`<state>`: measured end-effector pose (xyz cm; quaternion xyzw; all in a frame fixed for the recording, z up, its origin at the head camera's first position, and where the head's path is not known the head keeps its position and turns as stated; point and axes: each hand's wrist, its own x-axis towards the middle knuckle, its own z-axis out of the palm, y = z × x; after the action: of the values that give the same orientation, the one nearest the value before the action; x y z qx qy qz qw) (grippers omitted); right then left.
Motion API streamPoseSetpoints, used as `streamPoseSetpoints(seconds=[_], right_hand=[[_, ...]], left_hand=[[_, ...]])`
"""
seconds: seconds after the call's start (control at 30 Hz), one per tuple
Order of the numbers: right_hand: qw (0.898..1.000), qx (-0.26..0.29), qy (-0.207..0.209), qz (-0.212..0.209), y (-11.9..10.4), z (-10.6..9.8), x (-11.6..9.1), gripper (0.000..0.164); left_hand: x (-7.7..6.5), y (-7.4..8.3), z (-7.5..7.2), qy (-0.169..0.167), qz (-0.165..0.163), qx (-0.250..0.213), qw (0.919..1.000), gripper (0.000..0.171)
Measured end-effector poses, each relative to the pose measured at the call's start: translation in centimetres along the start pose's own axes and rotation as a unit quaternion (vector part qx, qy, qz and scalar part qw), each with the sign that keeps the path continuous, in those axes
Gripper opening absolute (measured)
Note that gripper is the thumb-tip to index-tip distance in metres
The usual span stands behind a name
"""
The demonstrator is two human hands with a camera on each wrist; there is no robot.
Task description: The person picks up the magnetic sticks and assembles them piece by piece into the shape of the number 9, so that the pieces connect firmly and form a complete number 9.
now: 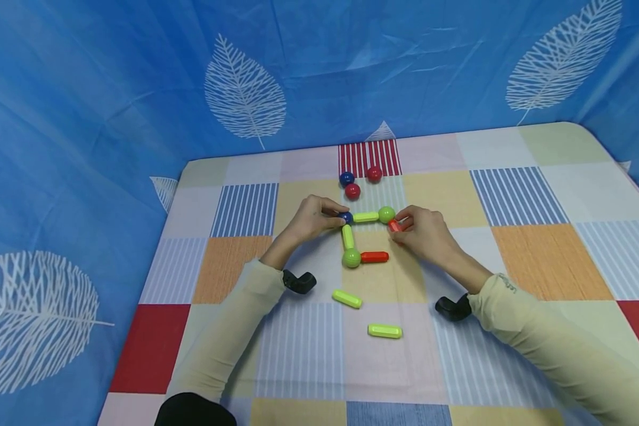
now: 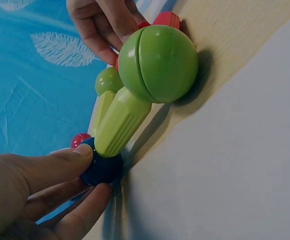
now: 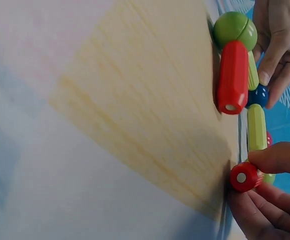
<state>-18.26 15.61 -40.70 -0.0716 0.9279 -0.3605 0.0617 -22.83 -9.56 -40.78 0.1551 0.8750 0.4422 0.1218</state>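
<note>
My left hand [image 1: 315,218] pinches a blue ball [image 2: 102,167] at the corner of a partly joined frame of rods and balls. From that ball one yellow-green rod [image 1: 365,217] runs right to a green ball [image 1: 386,214]. Another yellow-green rod [image 2: 122,122] runs toward me to a second green ball [image 1: 351,258], from which a red rod [image 3: 232,77] points right. My right hand [image 1: 425,232] pinches another red rod [image 3: 244,177] by its sides, right at the far green ball. The free end of this rod shows a pale round tip.
Two loose yellow-green rods, one farther left [image 1: 347,299] and one nearer me [image 1: 385,331], lie on the patchwork cloth [image 1: 298,355]. Behind the frame sit a loose blue ball [image 1: 347,179] and two red balls [image 1: 352,191]. A blue curtain [image 1: 319,71] hangs along the back.
</note>
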Motion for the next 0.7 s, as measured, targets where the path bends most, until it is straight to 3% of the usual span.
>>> streamPoseSetpoints(seconds=[0.23,0.7], right_hand=[[0.999,0.029,-0.006,0.019,-0.24,0.35,-0.01,0.034],[0.998,0.035,-0.035,0.042,-0.44,0.23,0.19,0.036]], left_hand=[[0.06,-0.09,0.01,0.000,0.002,-0.004,1.0000,0.023],[-0.03,-0.09,0.07,0.003,0.006,-0.005,1.0000,0.023]])
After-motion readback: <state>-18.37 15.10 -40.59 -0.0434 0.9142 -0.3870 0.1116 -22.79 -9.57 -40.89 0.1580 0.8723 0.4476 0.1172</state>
